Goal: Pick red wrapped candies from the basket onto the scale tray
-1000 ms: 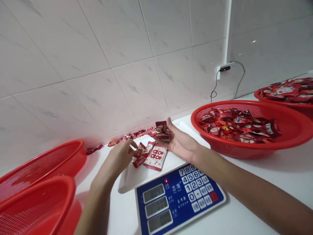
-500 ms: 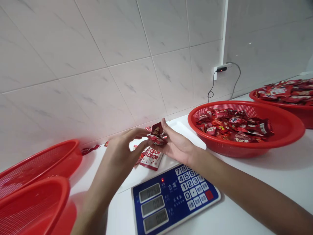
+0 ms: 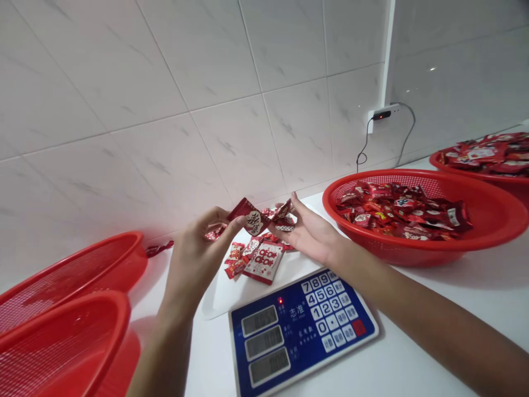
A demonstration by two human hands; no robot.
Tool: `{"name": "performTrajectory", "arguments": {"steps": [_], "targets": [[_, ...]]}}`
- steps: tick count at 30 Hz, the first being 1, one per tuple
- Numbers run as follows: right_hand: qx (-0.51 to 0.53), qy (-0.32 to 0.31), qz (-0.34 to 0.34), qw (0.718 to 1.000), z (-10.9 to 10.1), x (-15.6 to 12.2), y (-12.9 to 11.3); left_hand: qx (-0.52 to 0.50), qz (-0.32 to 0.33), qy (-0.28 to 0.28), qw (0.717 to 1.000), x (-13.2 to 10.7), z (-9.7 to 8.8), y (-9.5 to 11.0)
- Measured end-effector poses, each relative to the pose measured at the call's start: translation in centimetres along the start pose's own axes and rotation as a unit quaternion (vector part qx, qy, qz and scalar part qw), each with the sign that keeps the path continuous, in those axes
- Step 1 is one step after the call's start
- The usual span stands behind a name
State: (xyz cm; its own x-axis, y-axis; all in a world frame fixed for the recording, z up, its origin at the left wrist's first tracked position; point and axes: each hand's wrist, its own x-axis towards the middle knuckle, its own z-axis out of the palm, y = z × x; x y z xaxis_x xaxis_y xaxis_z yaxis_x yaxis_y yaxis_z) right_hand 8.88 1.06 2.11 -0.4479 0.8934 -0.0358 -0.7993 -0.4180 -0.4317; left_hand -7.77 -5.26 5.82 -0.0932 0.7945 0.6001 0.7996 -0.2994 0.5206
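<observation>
My left hand (image 3: 194, 256) is shut on a red foil packet (image 3: 248, 216) with a round white label, pinching it above the scale. My right hand (image 3: 308, 232) faces it, palm up, with a smaller red packet (image 3: 283, 210) held between thumb and fingers. Under the hands, a large white-and-red packet (image 3: 264, 262) and small red packets (image 3: 235, 260) lie on a white tray (image 3: 219, 300). The tray sits on a blue digital scale (image 3: 303, 328), and my hands touch neither.
A red mesh basket (image 3: 413, 176) full of red packets stands right, with another (image 3: 438, 162) behind it. Stacked red baskets (image 3: 61, 311) are at lower left. Red wrappers (image 3: 159, 248) lie along the tiled wall, below a plugged-in charger (image 3: 382, 115).
My hands have moved apart, and the left now holds the labelled packet up on its own. Fewer packets sit in my right hand, and the packets on the tray show more clearly.
</observation>
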Motion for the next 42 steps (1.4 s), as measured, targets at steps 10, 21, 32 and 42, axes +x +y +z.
{"name": "performTrajectory", "arguments": {"steps": [10, 21, 32, 42], "targets": [[0.003, 0.062, -0.023, 0.998, -0.7, 0.7, -0.7, 0.157, -0.066, -0.087, 0.982, 1.2, 1.5, -2.3], [-0.039, -0.052, 0.039, 0.997, 0.1, -0.1, -0.2, 0.054, 0.067, -0.036, 0.996, 0.1, 0.4, 0.3], [-0.145, -0.129, 0.051, 0.98, -0.1, -0.8, 1.3, 0.034, 0.072, -0.002, 0.997, -0.3, 1.1, 0.7], [-0.295, -0.098, -0.106, 0.944, 0.2, -0.9, -1.2, 0.033, -0.011, 0.121, 0.992, -0.2, -1.4, 0.8]]}}
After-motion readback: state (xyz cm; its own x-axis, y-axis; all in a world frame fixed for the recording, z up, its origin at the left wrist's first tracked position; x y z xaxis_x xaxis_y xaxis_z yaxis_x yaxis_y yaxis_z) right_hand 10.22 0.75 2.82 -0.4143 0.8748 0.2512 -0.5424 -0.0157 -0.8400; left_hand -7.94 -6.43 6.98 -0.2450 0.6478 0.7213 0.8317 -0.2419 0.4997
